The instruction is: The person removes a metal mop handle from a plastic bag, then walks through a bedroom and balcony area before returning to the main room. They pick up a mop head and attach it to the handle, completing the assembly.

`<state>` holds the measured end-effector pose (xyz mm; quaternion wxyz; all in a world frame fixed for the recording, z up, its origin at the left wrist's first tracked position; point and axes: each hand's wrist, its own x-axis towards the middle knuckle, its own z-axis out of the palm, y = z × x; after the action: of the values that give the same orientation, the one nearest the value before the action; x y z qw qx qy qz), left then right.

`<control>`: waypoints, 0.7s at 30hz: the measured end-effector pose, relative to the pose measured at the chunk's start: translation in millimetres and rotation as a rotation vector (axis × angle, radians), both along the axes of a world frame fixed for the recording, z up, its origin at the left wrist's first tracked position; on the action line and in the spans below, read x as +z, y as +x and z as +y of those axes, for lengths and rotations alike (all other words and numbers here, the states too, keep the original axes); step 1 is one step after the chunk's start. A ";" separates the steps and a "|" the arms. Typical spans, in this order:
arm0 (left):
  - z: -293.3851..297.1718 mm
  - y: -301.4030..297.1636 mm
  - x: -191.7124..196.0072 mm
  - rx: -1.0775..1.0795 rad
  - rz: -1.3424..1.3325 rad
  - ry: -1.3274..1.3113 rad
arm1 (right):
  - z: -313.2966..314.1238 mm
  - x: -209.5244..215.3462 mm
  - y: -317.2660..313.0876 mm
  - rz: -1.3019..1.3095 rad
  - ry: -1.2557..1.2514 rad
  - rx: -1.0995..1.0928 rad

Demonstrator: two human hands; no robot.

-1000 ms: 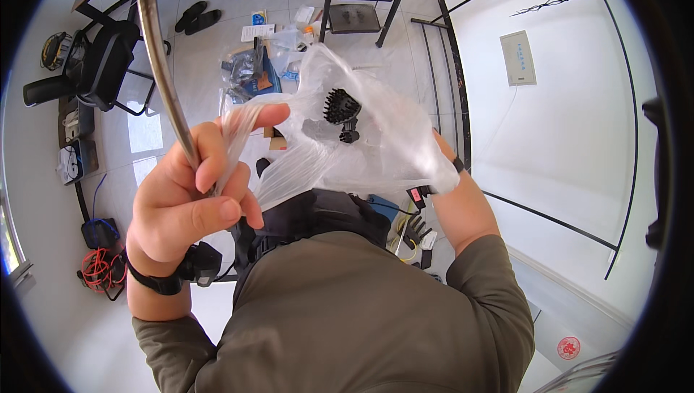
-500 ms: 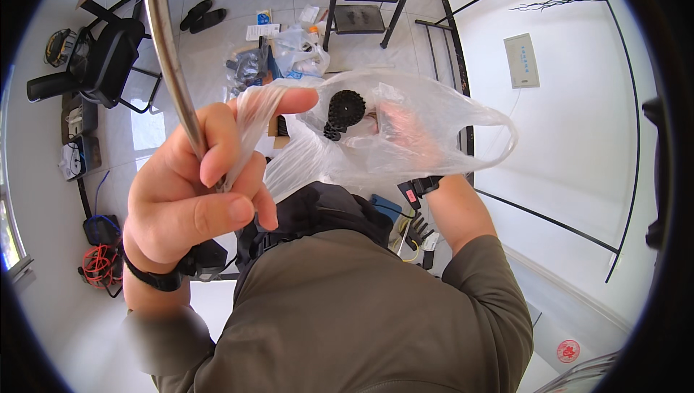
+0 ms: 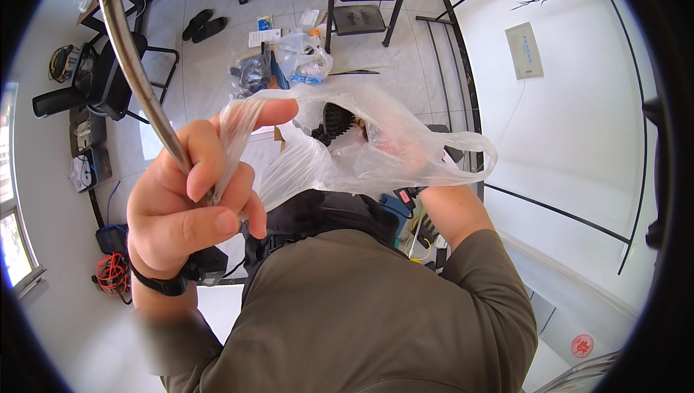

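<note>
My left hand is closed around a curved metal rod and the gathered handle of a thin white plastic bag, its index finger stretched through the handle. The bag hangs open in front of my waist, its other handle looped out to the right. In its opening shows a black part with a ridged rim, tilted partly edge-on. My right hand is a blurred pinkish shape through the film, beside the black part. Its fingers are mostly hidden; whether they grip the part cannot be made out.
Beyond the bag, other plastic bags and packages lie on the tiled floor. A black step ladder stands at the back, a black chair at left. A black frame leans along the right wall. Red cable lies at lower left.
The black part has turned from showing its round face to a more edge-on view. The bag and its right handle have shifted slightly left and down; my left hand and the rod moved slightly left.
</note>
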<state>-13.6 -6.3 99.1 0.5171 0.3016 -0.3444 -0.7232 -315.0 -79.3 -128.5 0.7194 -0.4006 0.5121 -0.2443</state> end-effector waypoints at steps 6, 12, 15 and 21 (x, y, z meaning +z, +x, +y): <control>-0.1 -2.0 -1.5 0.024 -0.017 -0.012 | 1.9 -5.7 -3.4 0.474 -0.750 0.404; 3.0 -1.8 -1.4 0.047 -0.055 -0.033 | -0.3 -18.5 3.7 0.608 -0.853 0.425; 3.0 -3.3 -0.4 0.054 -0.066 -0.030 | 5.0 -29.4 1.3 0.577 -1.023 0.296; 1.5 -6.3 -0.6 0.039 -0.100 -0.054 | -8.9 -60.8 1.6 0.434 -0.195 0.325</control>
<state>-19.9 -4.8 98.5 0.5212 0.3301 -0.3832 -0.6874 -313.4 -88.2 -189.3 0.5806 -0.5877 0.5574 -0.0826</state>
